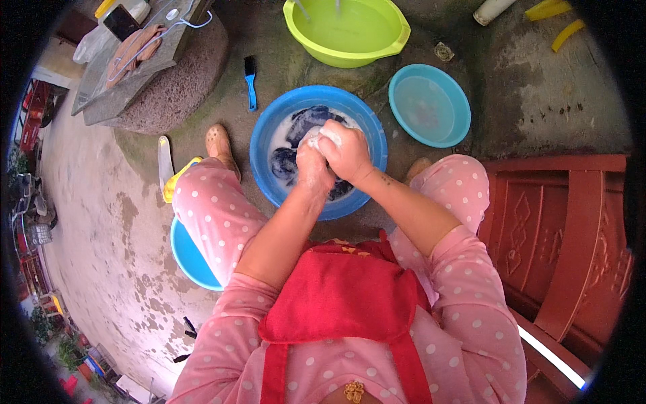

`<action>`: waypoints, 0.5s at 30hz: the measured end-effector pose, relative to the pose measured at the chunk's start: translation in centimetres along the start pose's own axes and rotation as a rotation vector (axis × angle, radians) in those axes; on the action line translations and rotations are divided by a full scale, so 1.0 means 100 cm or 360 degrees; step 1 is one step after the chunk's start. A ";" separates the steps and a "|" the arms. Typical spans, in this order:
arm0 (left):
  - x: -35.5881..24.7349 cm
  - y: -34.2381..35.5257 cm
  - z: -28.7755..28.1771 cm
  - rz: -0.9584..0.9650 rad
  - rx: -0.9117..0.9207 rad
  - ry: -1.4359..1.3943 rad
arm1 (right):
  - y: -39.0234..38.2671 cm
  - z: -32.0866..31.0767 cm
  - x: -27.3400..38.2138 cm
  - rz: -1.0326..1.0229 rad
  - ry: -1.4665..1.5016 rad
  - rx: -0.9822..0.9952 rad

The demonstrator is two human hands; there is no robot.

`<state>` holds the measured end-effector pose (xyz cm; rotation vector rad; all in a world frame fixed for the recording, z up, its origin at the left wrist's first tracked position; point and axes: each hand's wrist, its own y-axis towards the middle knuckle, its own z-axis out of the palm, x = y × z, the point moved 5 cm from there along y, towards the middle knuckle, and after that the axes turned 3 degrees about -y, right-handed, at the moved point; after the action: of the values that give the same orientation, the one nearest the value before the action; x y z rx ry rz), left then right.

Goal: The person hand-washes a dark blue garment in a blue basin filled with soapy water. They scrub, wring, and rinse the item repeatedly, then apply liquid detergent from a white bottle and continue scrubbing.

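Note:
My left hand (313,165) and my right hand (344,151) are closed together over the blue basin (266,121), around a whitish, sudsy lump (316,137) that I cannot clearly make out. Dark navy cloth (284,163) lies in soapy water beneath them, partly hidden by my hands and forearms. Suds coat the fingers of both hands. A blue-handled brush (251,90) rests on the ground just beyond the basin, to its left.
A green tub (303,37) and turquoise basin (461,118) hold water. Another basin (192,259) is by my left leg, near a yellow object (173,188). A stone slab (168,54) holds a phone and cloth. Carved wooden furniture (558,229) stands right.

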<state>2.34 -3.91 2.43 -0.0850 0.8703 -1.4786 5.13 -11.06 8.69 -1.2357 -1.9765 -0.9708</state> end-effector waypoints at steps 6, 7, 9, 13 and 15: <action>-0.009 -0.008 0.006 -0.0159 -0.0237 0.0729 | 0.018 0.009 -0.040 0.0338 0.0217 0.0343; -0.011 -0.005 0.012 -0.0151 -0.0097 0.0818 | 0.023 0.008 -0.048 0.0484 0.0471 0.0431; -0.021 0.007 0.007 -0.0217 0.0110 0.0916 | 0.025 0.000 -0.039 0.0831 0.0719 0.0612; -0.043 0.008 0.012 -0.0337 0.0363 0.0911 | 0.033 -0.030 -0.031 0.0832 0.0782 0.0545; -0.045 0.015 -0.003 -0.0248 0.0270 0.1085 | 0.038 -0.041 -0.028 0.0668 0.0839 0.0386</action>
<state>4.05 0.42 3.50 0.5153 1.2932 -1.7513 10.11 -14.66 9.72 -1.0618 -1.3130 -0.7228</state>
